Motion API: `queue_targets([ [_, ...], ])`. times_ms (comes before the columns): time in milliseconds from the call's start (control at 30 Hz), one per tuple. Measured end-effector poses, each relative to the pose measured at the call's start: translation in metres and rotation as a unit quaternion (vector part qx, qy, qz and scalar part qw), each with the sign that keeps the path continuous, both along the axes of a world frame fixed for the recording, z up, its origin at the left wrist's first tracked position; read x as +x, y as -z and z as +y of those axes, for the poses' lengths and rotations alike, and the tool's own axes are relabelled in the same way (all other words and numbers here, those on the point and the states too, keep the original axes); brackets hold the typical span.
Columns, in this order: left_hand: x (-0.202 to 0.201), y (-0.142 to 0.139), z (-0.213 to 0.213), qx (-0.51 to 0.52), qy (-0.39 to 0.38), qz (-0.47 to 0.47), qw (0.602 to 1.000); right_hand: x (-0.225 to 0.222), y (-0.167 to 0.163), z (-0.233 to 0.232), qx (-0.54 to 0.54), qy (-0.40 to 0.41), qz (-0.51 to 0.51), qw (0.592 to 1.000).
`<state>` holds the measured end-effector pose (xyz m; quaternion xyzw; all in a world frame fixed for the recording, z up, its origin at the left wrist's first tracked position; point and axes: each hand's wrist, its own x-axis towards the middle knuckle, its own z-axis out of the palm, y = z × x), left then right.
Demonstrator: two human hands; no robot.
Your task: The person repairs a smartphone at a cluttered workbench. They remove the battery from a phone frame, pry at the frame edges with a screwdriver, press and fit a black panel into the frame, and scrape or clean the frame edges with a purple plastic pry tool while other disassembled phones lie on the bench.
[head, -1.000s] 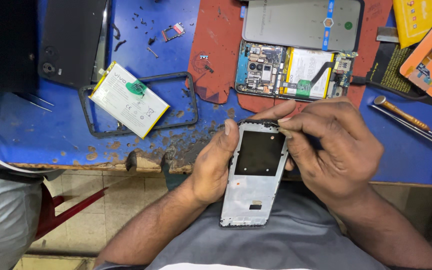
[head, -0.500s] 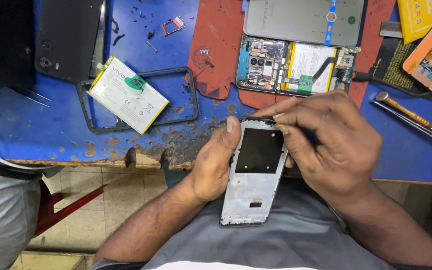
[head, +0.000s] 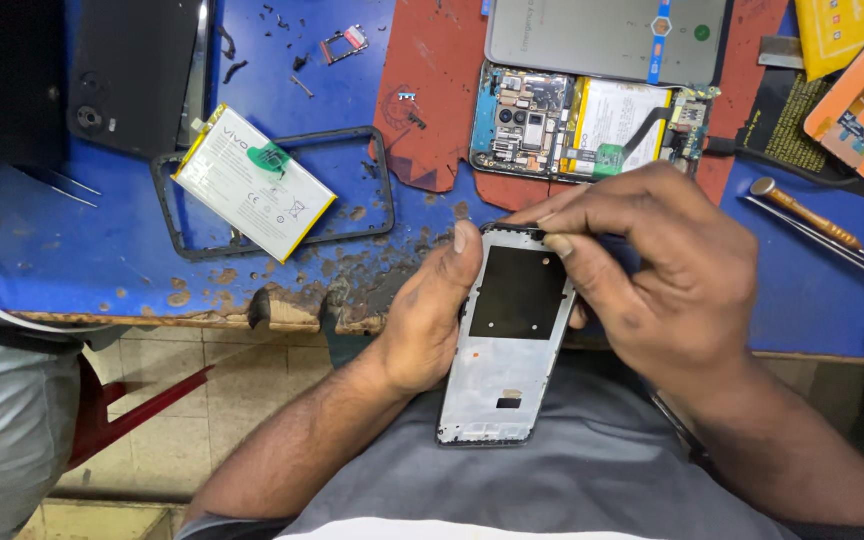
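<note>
Silver phone frame (head: 505, 350), one, in two hands (head: 552, 290).

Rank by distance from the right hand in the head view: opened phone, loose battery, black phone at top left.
From the right hand:
1. Opened phone, on the red mat just above the hand's knuckles.
2. Loose battery, left of centre, lying across the black frame on the blue bench.
3. Black phone, far top-left corner.

Bench (head: 42, 260): loose battery (head: 253, 183) lying on empty frame (head: 272, 190) at left; opened phone (head: 592, 125) at right (screwdriver (head: 807, 213) further right); phone chassis (head: 508, 335) held nearest, at the bench edge.
</note>
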<state>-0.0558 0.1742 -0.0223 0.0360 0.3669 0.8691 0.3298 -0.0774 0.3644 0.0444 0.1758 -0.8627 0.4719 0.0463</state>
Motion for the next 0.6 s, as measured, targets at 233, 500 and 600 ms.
queue_targets([
  [233, -0.002, -0.008, 0.004, 0.034, 0.009, 0.001, 0.999, -0.005, -0.005, 0.003, -0.194, 0.057, -0.181, 0.963],
  [500, 0.0, -0.009, 0.007, 0.018, 0.001, 0.044, 0.999, -0.007, -0.035, -0.006, 0.091, 0.001, 0.033, 0.995],
  [600, 0.002, -0.009, 0.009, -0.033, -0.025, 0.107, 0.993, -0.008, -0.045, -0.011, 0.135, -0.029, 0.081, 0.987],
])
